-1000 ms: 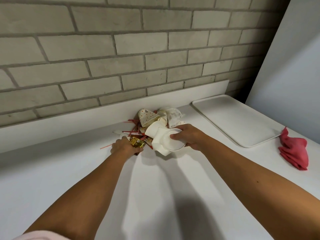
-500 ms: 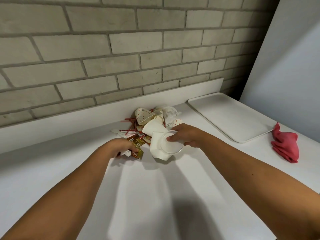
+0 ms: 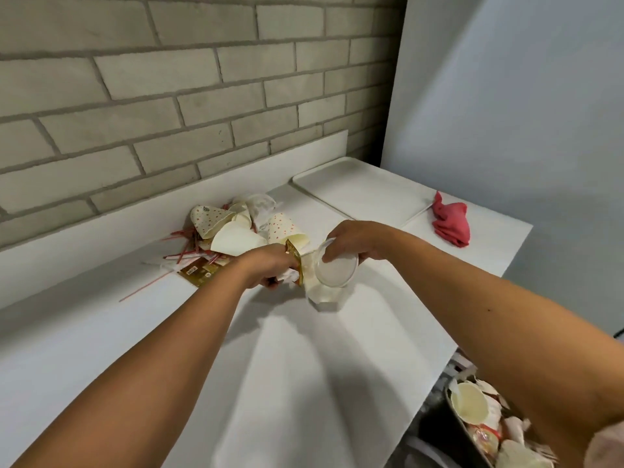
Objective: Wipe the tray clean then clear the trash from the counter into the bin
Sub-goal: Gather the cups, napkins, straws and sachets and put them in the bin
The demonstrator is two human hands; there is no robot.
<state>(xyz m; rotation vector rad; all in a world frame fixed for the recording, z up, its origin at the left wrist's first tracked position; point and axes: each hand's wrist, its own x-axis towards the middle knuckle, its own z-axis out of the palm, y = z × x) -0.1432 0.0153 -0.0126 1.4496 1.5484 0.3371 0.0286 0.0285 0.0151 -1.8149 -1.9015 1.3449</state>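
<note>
Risk: left hand (image 3: 266,269) curls round gold wrapper (image 3: 294,261), right hand (image 3: 359,243) grips clear cup (image 3: 336,270); loose scraps may fall short of bin (image 3: 456,417).

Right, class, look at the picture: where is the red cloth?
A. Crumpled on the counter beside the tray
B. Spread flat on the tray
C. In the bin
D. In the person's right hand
A: the red cloth lies crumpled on the white counter, just off the right edge of the tray.
</note>
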